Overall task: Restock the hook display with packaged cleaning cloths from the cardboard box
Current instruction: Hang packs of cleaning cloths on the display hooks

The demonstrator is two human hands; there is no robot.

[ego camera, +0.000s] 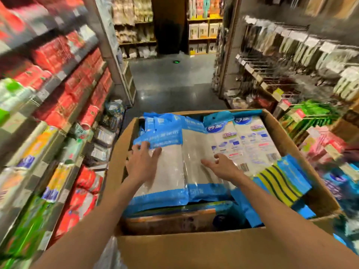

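Left hand spread flat on pack in box; right hand beside, fingers loose, pinching nothing. Pack's long axis runs away from body.

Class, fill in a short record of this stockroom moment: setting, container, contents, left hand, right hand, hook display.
setting: shop aisle, shelves on both sides
container: open cardboard box in front of the person
contents: blue-edged cloth packs, plus a yellow striped pack at the right
left hand: left hand flat on a grey pack, fingers spread
right hand: right hand resting on the neighbouring pack, fingers loose
hook display: hook display at right, several bare pegs
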